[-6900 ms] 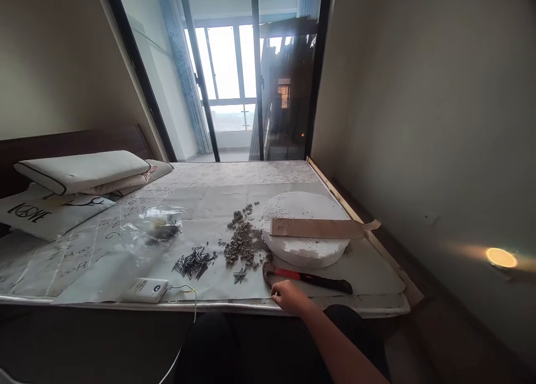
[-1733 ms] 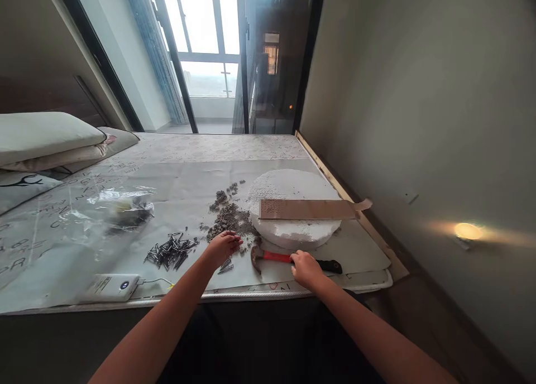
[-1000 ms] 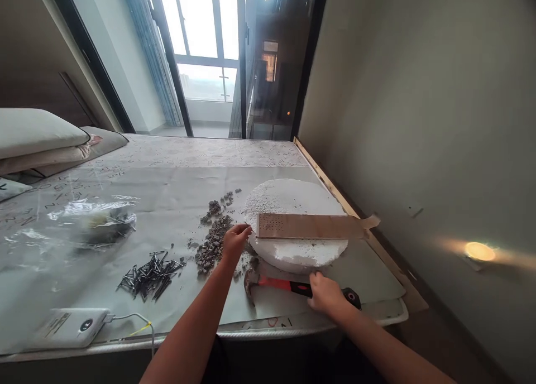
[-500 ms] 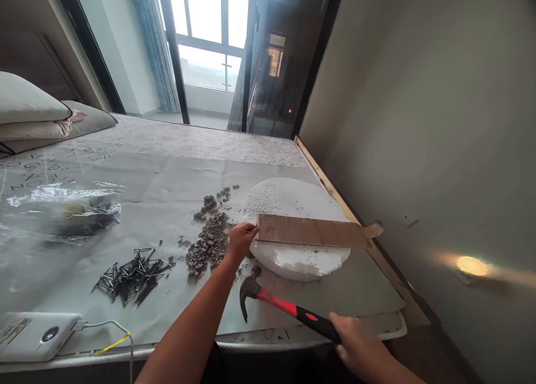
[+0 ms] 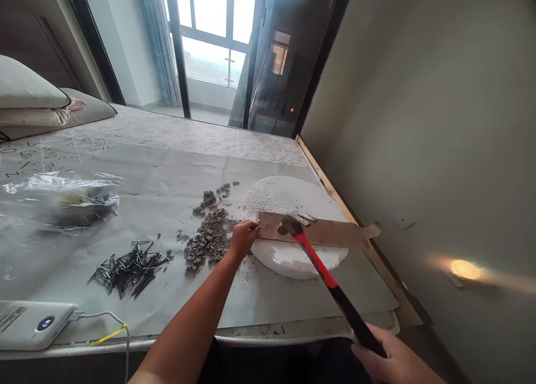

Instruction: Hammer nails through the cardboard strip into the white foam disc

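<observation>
**Hands at the foam disc: one on the strip, one on the hammer**

Left hand (image 5: 243,236) rests at the near-left end of the wooden strip (image 5: 330,233), fingers drawn together and pinched against that end; whether something small sits between the fingertips I cannot tell. The strip lies flat across the top of the white foam disc (image 5: 288,197), its far end reaching past the disc's right rim towards the wall.

Right hand (image 5: 391,361) is clamped around the black grip of the hammer (image 5: 322,267), low at the bottom edge of the view and well to the near-right of the disc. The red-and-black handle slants up and left from that fist, and the steel head sits over the strip above the disc, just right of the left hand's fingers. Whether the head touches the strip is unclear.

Just left of the disc lies a heap of grey gravel (image 5: 207,239), its nearest bits right beside the left hand. Further left of the disc is a scatter of dark nails (image 5: 128,264), and beyond those a crumpled clear plastic bag (image 5: 62,197). A white power bank (image 5: 31,331) with a cable lies far to the near-left of the disc, at the mattress edge. All of it rests on a pale sheet (image 5: 167,172) spread over the bed, with pillows (image 5: 29,96) far to the left.
</observation>
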Tool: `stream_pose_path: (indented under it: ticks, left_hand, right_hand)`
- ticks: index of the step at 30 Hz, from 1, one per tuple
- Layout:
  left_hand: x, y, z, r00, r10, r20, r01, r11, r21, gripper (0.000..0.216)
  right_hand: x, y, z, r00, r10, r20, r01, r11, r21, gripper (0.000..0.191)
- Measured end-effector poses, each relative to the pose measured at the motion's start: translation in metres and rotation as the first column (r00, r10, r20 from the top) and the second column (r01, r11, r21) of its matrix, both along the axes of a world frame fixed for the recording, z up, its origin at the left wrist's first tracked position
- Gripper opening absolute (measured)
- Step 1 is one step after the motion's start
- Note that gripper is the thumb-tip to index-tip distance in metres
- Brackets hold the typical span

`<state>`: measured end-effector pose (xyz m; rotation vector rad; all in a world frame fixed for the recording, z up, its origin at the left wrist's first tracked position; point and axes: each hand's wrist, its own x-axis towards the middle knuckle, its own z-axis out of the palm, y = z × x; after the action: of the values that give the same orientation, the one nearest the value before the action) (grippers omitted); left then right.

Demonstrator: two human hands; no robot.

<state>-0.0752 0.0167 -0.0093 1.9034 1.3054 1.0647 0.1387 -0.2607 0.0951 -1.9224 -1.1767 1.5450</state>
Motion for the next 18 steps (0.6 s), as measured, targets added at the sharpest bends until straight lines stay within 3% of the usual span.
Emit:
stream_pose_path:
  ticks: [3, 10, 14, 18]
  left_hand:
    - [0.001, -0.002, -0.001, 1.0, -0.001, -0.022, 0.002, 1.0, 0.027, 0.013]
    - [0.001, -0.003, -0.004, 0.999, -0.019, -0.033, 0.021, 0.998, 0.061, 0.012]
    - [0.002, -0.003, -0.005, 0.999, -0.011, -0.036, 0.013, 0.999, 0.05, 0.009]
    - [0.002, -0.004, -0.006, 0.998, -0.004, -0.059, 0.007, 0.998, 0.06, 0.011]
  right_hand:
    - [-0.003, 0.012, 0.016, 0.995, -0.011, -0.101, 0.006, 0.999, -0.05, 0.038]
    - [-0.02, 0.043, 0.037, 0.989, 0.017, -0.144, -0.013, 1.0, 0.028, 0.036]
    - [-0.03, 0.056, 0.029, 0.982, 0.003, -0.19, 0.01, 0.998, 0.069, 0.037]
    - [-0.036, 0.065, 0.01, 0.984, -0.025, -0.175, 0.02, 0.999, -0.026, 0.035]
